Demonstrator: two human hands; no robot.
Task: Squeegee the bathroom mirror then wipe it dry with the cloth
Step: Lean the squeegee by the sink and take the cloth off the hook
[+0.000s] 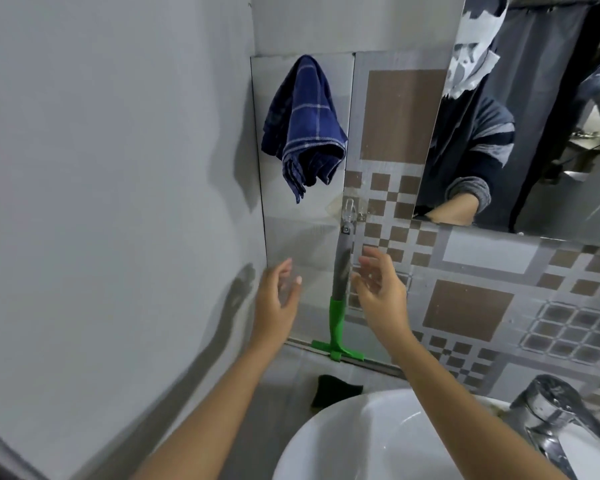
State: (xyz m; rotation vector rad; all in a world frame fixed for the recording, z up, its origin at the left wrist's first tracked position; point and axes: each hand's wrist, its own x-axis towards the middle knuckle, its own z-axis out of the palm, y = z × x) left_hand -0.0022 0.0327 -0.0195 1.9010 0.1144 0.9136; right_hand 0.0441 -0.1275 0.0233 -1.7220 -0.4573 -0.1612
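Observation:
A squeegee (340, 271) with a grey handle and a green head hangs from a clear hook (349, 209) on the tiled wall, blade down. A dark blue checked cloth (305, 129) hangs on the wall above and to its left. The mirror (534, 116) fills the upper right and reflects a person. My left hand (278, 299) is raised left of the squeegee handle, fingers apart, holding nothing. My right hand (381, 292) is just right of the handle, fingers spread, close to it but not gripping it.
A white sink basin (326, 445) lies at the bottom right with a chrome tap (561, 420) on its right. A dark sponge (336, 389) sits on the ledge behind the basin. A plain grey wall (101, 202) closes off the left side.

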